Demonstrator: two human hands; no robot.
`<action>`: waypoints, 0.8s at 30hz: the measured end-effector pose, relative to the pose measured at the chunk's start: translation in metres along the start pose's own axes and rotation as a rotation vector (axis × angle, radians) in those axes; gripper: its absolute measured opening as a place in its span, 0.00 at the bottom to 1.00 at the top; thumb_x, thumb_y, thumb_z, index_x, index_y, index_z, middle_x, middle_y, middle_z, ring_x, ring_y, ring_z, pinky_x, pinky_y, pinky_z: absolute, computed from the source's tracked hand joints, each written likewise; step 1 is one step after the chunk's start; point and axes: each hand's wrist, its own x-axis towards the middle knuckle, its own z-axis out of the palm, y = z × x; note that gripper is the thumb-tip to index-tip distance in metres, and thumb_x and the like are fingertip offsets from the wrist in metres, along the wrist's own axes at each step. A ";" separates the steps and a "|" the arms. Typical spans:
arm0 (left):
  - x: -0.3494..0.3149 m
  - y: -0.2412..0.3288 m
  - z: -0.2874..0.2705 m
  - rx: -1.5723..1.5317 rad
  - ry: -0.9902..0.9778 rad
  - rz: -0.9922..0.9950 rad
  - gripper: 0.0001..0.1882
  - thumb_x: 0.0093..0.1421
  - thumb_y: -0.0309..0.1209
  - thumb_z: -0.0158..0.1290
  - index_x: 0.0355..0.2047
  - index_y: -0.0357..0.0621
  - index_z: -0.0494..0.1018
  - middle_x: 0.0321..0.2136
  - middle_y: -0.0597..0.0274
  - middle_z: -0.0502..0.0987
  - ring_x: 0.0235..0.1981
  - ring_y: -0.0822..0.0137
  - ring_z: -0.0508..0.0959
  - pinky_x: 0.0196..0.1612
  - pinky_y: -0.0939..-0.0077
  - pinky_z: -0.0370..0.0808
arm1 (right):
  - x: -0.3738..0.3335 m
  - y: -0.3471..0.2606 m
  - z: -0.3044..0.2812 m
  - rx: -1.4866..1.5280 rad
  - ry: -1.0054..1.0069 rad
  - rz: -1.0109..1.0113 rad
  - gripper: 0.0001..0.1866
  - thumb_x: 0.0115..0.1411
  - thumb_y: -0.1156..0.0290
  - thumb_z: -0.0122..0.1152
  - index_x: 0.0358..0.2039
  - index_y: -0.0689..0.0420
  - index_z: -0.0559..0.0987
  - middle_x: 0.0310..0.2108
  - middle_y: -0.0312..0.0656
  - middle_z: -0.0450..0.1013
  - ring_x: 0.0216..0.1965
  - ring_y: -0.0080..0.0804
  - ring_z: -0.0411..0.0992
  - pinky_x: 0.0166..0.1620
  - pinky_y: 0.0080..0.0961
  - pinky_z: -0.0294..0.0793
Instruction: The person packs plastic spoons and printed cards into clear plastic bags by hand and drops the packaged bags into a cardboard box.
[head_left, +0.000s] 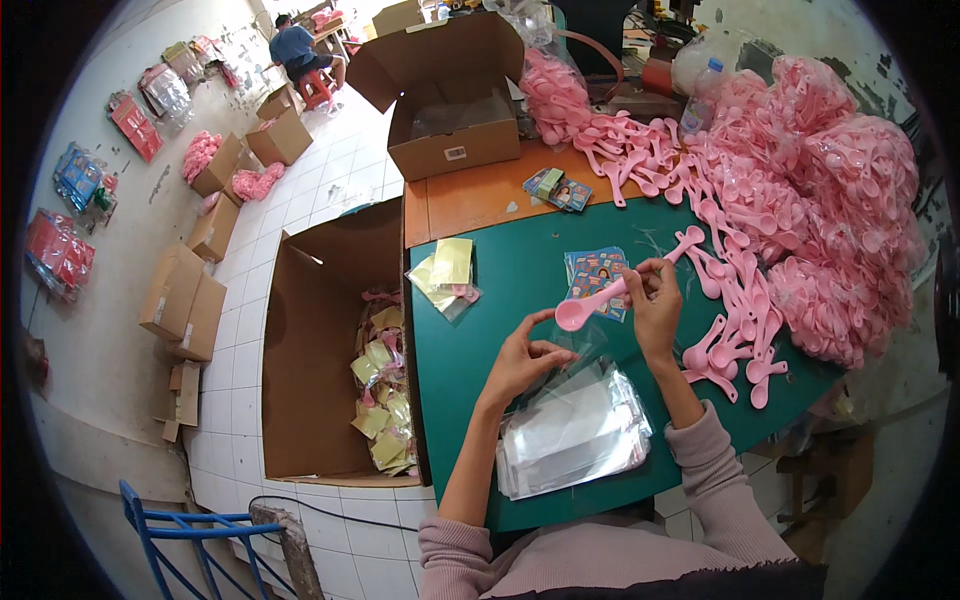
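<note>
My right hand (655,300) pinches a pink double-ended measuring spoon (607,292) by its handle, the larger bowl pointing left toward my other hand. Thin clear film of a plastic bag (592,347) shows at the fingertips of my left hand (522,362), which holds it just below the spoon's bowl. Under both hands a stack of clear plastic bags (575,435) lies on the green table (470,345). Behind the spoon rests a pile of blue printed cards (597,268), partly covered by my right hand. Loose pink spoons (735,345) spread out to the right.
Large bags of pink spoons (850,190) heap at the right. Packed pouches with yellow cards (450,270) lie at the table's left. Beside it stands a deep cardboard box (310,370) holding similar pouches. An open carton (455,150) sits at the back; a person (293,50) sits far off.
</note>
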 end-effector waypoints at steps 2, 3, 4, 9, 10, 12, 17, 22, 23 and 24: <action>0.000 0.002 -0.001 0.032 -0.023 -0.038 0.32 0.52 0.26 0.55 0.54 0.37 0.53 0.30 0.55 0.77 0.30 0.74 0.75 0.36 0.82 0.70 | 0.001 -0.002 -0.001 -0.005 -0.009 -0.011 0.07 0.55 0.73 0.56 0.30 0.60 0.68 0.19 0.33 0.68 0.19 0.13 0.64 0.22 0.10 0.63; 0.000 0.001 -0.002 0.029 -0.025 -0.041 0.32 0.52 0.26 0.55 0.54 0.37 0.53 0.30 0.55 0.77 0.30 0.74 0.75 0.36 0.82 0.70 | 0.000 -0.002 0.000 -0.030 -0.023 -0.050 0.07 0.54 0.73 0.57 0.29 0.60 0.68 0.19 0.32 0.68 0.20 0.13 0.65 0.22 0.11 0.63; 0.001 -0.001 -0.002 0.019 -0.012 -0.045 0.31 0.52 0.26 0.55 0.54 0.37 0.54 0.31 0.55 0.77 0.30 0.74 0.75 0.37 0.83 0.69 | 0.000 -0.003 0.000 -0.056 -0.038 -0.090 0.08 0.54 0.73 0.57 0.28 0.60 0.67 0.19 0.32 0.68 0.20 0.13 0.65 0.23 0.12 0.64; 0.000 -0.008 -0.002 -0.009 -0.027 0.033 0.28 0.54 0.29 0.53 0.53 0.36 0.57 0.32 0.58 0.76 0.32 0.75 0.74 0.39 0.83 0.69 | -0.009 -0.010 0.005 -0.055 -0.336 -0.031 0.07 0.54 0.75 0.57 0.28 0.60 0.68 0.18 0.33 0.68 0.19 0.13 0.64 0.21 0.11 0.62; -0.001 -0.003 0.001 -0.044 -0.017 0.041 0.24 0.56 0.31 0.51 0.52 0.35 0.59 0.31 0.59 0.76 0.32 0.75 0.74 0.39 0.82 0.70 | -0.010 -0.010 0.004 -0.101 -0.463 0.004 0.07 0.54 0.73 0.57 0.28 0.60 0.68 0.19 0.33 0.68 0.21 0.14 0.66 0.23 0.12 0.65; -0.002 0.000 -0.001 -0.077 -0.006 0.050 0.22 0.58 0.33 0.48 0.50 0.34 0.61 0.31 0.60 0.75 0.33 0.74 0.74 0.38 0.82 0.70 | -0.013 -0.010 0.008 -0.041 -0.459 0.024 0.07 0.54 0.74 0.57 0.28 0.60 0.68 0.19 0.33 0.69 0.20 0.14 0.66 0.23 0.12 0.65; -0.006 0.004 -0.008 -0.032 -0.064 -0.075 0.21 0.63 0.39 0.38 0.41 0.28 0.69 0.35 0.53 0.74 0.34 0.68 0.76 0.38 0.79 0.73 | -0.012 -0.012 0.008 0.001 -0.435 0.080 0.08 0.58 0.69 0.52 0.28 0.61 0.70 0.22 0.36 0.71 0.22 0.20 0.68 0.27 0.16 0.68; -0.008 0.009 -0.002 -0.099 0.054 -0.054 0.21 0.63 0.39 0.39 0.41 0.30 0.69 0.32 0.55 0.75 0.33 0.69 0.76 0.34 0.79 0.74 | -0.010 -0.006 0.007 0.176 -0.817 -0.228 0.20 0.62 0.55 0.42 0.31 0.56 0.78 0.38 0.39 0.69 0.39 0.29 0.65 0.44 0.26 0.64; -0.010 0.013 -0.003 -0.099 0.070 -0.065 0.20 0.63 0.39 0.39 0.40 0.31 0.69 0.31 0.55 0.76 0.32 0.69 0.76 0.34 0.80 0.74 | -0.002 -0.009 0.001 0.130 -0.788 -0.234 0.14 0.57 0.58 0.50 0.33 0.53 0.79 0.39 0.40 0.68 0.40 0.31 0.64 0.46 0.26 0.63; -0.011 0.016 -0.003 -0.102 0.085 -0.078 0.20 0.63 0.38 0.38 0.40 0.32 0.70 0.31 0.56 0.76 0.32 0.70 0.77 0.33 0.81 0.74 | 0.004 -0.007 -0.007 0.127 -0.784 -0.242 0.14 0.57 0.58 0.50 0.33 0.53 0.79 0.39 0.40 0.68 0.40 0.31 0.64 0.46 0.26 0.63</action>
